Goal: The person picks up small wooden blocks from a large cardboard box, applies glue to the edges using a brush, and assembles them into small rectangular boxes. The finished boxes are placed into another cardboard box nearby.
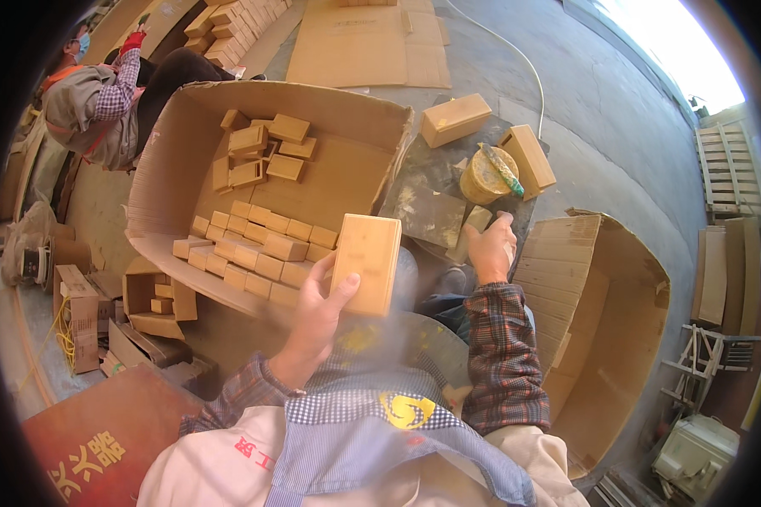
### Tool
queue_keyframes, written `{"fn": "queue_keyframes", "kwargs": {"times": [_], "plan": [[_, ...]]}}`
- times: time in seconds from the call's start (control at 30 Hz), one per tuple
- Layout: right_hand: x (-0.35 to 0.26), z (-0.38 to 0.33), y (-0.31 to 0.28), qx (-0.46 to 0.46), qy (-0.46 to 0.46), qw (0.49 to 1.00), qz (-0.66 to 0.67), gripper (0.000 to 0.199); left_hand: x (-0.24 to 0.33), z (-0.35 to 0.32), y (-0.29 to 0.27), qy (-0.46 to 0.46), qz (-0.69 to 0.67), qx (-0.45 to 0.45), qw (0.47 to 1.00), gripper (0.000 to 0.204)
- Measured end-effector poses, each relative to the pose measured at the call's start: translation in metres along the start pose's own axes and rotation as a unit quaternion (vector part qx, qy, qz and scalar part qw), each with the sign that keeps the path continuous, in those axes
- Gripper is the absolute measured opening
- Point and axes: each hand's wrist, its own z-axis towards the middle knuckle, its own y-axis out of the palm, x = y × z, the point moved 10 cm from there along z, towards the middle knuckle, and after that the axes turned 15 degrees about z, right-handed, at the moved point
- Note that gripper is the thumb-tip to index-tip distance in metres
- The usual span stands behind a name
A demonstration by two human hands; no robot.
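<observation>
Wooden box (366, 262) gripped upright by left hand (317, 317). Right hand (490, 249) closed on pale block (472, 228), pressed on surface (427, 211). Glue pot (484, 176) just beyond right hand.

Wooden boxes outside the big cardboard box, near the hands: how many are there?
3. One wooden box is held up in the left hand. Two lie past the right hand: one further back, one beside the round tub. Others may be hidden.
</observation>
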Motion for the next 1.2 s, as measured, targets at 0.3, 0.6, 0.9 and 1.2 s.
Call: {"fn": "queue_keyframes", "kwargs": {"times": [0.3,0.6,0.9,1.2], "plan": [[0.035,0.012,-0.018,-0.022,0.001,0.994,0.104,0.032,-0.011,-0.001,-0.004,0.022,0.038,0.002,0.999,0.059],[-0.023,-0.026,-0.032,0.036,-0.157,0.985,0.063,0.024,-0.015,-0.002,-0.009,0.025,0.036,-0.002,0.999,0.052],[-0.075,-0.038,0.018,-0.089,-0.226,0.964,0.108,0.027,-0.014,0.005,-0.010,0.019,0.045,-0.016,0.999,0.055],[-0.114,-0.029,0.076,-0.132,-0.358,0.924,-0.012,0.068,-0.024,0.008,-0.014,0.017,0.077,0.013,0.997,0.071]]}}
